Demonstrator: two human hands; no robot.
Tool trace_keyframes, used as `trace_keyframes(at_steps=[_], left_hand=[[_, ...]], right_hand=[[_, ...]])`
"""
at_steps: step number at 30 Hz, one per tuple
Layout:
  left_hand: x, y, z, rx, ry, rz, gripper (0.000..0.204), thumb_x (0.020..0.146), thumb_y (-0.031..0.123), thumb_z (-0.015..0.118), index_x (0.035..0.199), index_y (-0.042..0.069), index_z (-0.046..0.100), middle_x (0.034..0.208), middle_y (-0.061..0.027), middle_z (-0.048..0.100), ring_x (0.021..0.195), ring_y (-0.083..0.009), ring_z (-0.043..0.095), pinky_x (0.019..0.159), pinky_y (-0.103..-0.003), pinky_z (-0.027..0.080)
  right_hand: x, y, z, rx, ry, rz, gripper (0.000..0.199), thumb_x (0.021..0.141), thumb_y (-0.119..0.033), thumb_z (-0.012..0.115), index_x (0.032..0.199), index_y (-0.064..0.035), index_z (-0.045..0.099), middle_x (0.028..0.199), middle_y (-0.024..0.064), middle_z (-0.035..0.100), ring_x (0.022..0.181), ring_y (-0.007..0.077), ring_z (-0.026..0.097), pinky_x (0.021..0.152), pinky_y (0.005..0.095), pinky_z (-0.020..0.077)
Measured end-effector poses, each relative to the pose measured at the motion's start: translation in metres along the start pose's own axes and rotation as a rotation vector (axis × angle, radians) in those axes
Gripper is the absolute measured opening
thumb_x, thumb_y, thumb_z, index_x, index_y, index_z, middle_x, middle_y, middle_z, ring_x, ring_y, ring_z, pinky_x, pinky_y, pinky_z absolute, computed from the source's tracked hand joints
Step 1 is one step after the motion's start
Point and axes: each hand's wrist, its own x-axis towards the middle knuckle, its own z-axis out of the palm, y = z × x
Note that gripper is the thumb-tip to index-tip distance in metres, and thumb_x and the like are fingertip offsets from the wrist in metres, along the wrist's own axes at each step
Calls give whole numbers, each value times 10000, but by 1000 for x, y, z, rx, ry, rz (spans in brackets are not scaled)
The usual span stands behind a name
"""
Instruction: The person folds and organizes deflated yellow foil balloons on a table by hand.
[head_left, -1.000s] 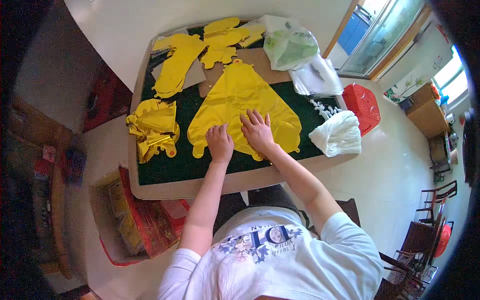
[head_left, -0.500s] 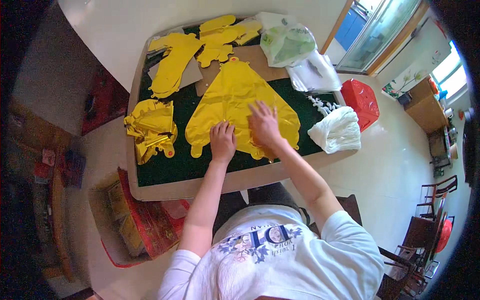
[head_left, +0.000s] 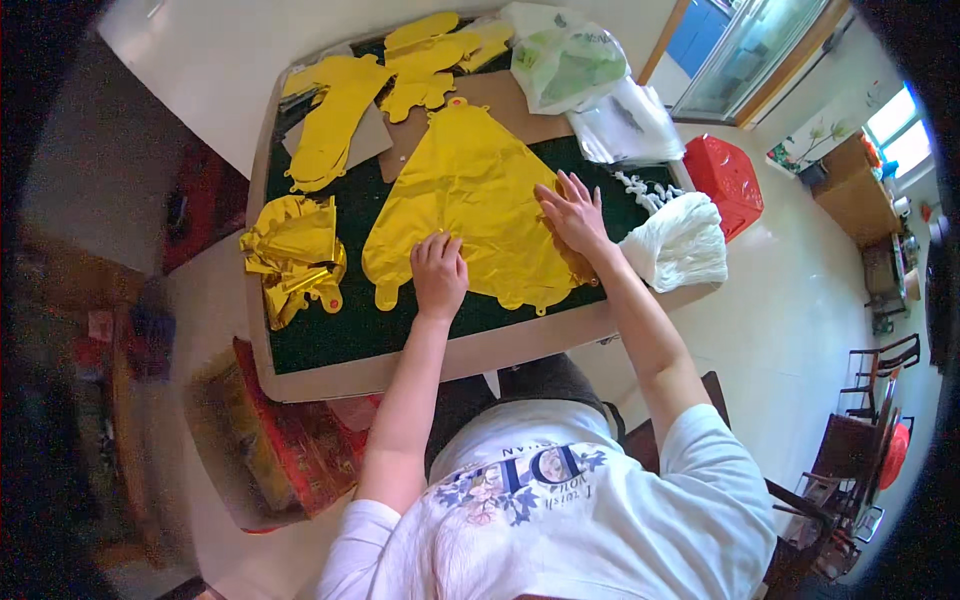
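Note:
A large gold foil balloon (head_left: 470, 190), uninflated and roughly triangular, lies spread flat on the dark green table top (head_left: 330, 352). My left hand (head_left: 439, 276) rests on its lower middle, fingers side by side and slightly bent, pressing the foil. Over the balloon's right edge lies my right hand (head_left: 576, 216), palm down with its fingers spread out. Several small tabs stick out along the lower edge of the foil. To the left sits a crumpled, folded gold foil piece (head_left: 292, 255), touched by neither hand.
More flat gold foil pieces (head_left: 335, 125) lie at the back left, near a cardboard sheet (head_left: 510, 118). Plastic bags (head_left: 567, 62) stand at the back right. A white bundle (head_left: 675, 240) sits on the right edge, beside a red box (head_left: 722, 185).
My right hand has slid right across the foil to its right edge, fingers now wider apart. My left hand stays at the lower middle. The whole view has shifted slightly.

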Motion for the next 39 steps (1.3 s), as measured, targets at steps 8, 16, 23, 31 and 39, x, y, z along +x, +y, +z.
trace_keyframes(at_steps=[8,16,23,31,39], left_hand=[[0,-2,3,0,-15,-14,188,774,86,614,961,71,626,1059,-92,593,1068,-263,512,958,-431,351],[3,1,1,27,38,-3,158,749,73,612,907,64,618,1017,-98,621,1038,-291,532,945,-432,363],[1,-1,0,33,3,-24,167,754,83,615,920,71,610,1047,-98,614,1072,-286,518,953,-436,354],[1,4,-2,78,-121,31,277,814,235,602,1074,143,623,1187,-66,570,1180,-274,459,1002,-554,258],[-1,1,1,24,-171,-12,313,830,250,579,1117,131,614,1226,-77,555,1191,-278,458,1029,-533,254]], right_hand=[[0,6,13,-14,63,-45,360,942,-401,410,1279,-326,511,1429,68,359,1347,245,279,1054,577,174],[0,9,14,-24,25,-24,369,937,-399,417,1293,-332,490,1423,59,366,1344,231,283,1056,571,169],[0,11,19,-40,55,-52,385,911,-400,467,1291,-343,489,1423,53,369,1335,229,296,1053,555,173],[-1,8,14,-16,40,-40,379,912,-413,466,1281,-333,499,1423,66,365,1337,242,291,1057,571,166],[1,8,14,-8,38,-36,417,919,-388,462,1325,-296,457,1421,65,367,1332,234,299,1055,561,174]])
